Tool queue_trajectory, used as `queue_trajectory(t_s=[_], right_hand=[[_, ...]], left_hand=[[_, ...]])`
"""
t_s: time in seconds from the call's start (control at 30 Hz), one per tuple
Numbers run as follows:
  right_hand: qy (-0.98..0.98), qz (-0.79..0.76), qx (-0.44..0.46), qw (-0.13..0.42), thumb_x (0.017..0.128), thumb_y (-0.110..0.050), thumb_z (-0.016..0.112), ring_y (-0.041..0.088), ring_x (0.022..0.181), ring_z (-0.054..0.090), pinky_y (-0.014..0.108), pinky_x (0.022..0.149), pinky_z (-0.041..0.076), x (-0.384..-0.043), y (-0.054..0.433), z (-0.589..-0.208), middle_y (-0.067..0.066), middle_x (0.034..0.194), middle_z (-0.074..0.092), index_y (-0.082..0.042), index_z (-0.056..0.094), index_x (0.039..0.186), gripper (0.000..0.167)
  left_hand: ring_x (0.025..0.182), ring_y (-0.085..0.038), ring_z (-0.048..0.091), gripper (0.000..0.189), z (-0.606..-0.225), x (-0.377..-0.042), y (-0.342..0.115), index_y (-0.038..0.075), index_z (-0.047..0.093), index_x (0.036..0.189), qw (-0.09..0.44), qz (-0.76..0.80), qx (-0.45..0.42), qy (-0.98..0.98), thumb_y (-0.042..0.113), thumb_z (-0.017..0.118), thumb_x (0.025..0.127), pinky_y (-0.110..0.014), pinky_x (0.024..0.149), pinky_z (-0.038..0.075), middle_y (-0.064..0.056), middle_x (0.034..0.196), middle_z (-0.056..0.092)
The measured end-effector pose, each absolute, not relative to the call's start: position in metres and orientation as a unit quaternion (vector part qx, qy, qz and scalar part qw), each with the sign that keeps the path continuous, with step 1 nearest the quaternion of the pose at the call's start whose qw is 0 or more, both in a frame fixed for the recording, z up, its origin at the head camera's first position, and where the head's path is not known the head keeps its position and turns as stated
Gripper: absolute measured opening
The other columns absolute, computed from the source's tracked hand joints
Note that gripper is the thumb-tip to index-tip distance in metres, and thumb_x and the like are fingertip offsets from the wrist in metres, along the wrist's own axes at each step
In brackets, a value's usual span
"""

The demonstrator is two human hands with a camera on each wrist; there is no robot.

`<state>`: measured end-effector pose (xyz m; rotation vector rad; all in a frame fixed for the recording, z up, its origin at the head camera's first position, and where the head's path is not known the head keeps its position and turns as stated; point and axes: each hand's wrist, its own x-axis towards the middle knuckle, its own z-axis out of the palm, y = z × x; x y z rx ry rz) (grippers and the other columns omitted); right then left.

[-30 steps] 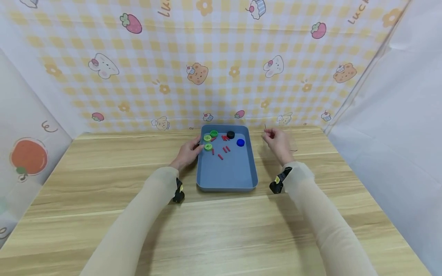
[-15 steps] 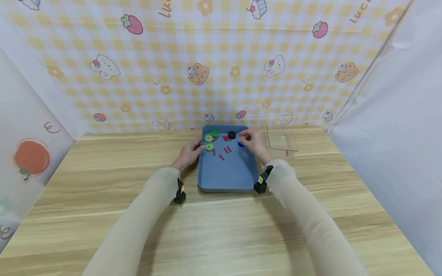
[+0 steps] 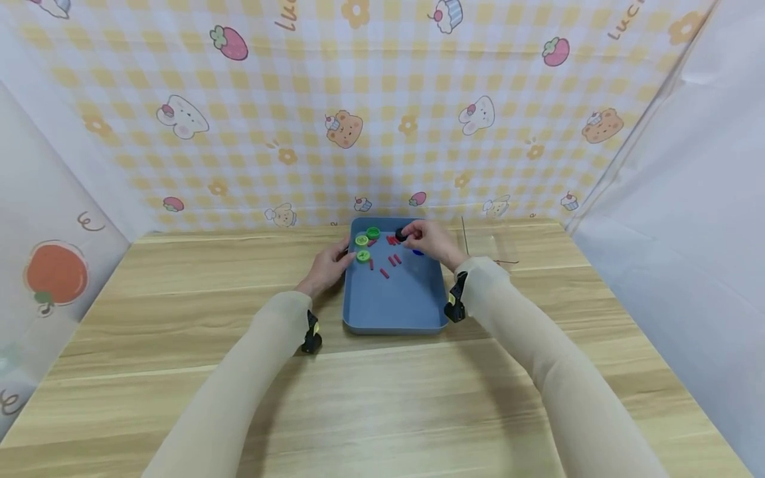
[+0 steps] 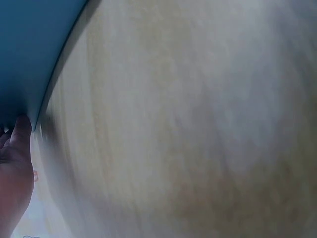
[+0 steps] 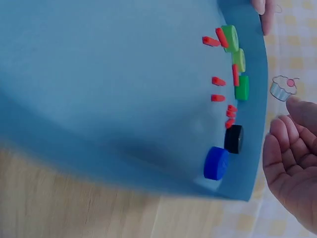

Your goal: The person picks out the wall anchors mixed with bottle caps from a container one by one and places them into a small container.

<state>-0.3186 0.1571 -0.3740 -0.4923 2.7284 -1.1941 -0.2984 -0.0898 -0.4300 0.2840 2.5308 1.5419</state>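
Note:
A shallow blue-grey tray stands on the table. Its left rim is held by my left hand, thumb over the edge and the other fingers outside. Over the tray's far right part, my right hand hovers near a black round cap, with thumb and fingers apart and nothing seen between them. Close by lies a blue cap, partly covered by the hand in the head view. Several short red sticks are scattered in the tray. Along its left side sit green caps and a yellow-green cap.
A clear, see-through box with a thin dark edge stands right of the tray, partly behind the right sleeve. A yellow checked cloth hangs behind the wooden table.
My right hand has moved left from the clear box to above the tray, then further toward the black cap. A red stick showed at the box half a second ago. My left hand stays put.

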Motion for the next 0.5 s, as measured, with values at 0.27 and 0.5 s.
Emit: queue_trajectory(t_s=[0.27,0.5], right_hand=[[0.916,-0.319,-0.187,0.152,0.087,-0.001,0.062,0.012,0.072,0.051,0.021,0.068,0.044,-0.331,0.146,-0.380,0.012,0.088,0.063,0.007,0.062,0.112,0.027],[0.917,-0.302,-0.173,0.194,0.085,-0.004,0.064,0.013,0.070,0.052,0.022,0.066,0.044,-0.334,0.142,-0.382,0.006,0.082,0.063,0.000,0.061,0.113,0.028]], left_hand=[[0.141,-0.025,0.024,0.053,-0.430,-0.294,-0.090,0.007,0.026,0.147,0.090,0.514,0.092,0.848,0.020,0.045,0.100,-0.038,0.115,0.026,-0.007,0.154,0.025],[0.140,-0.026,0.027,0.052,-0.428,-0.295,-0.091,0.007,0.029,0.147,0.076,0.508,0.098,0.853,0.019,0.046,0.100,-0.038,0.114,0.027,-0.008,0.153,0.028]])
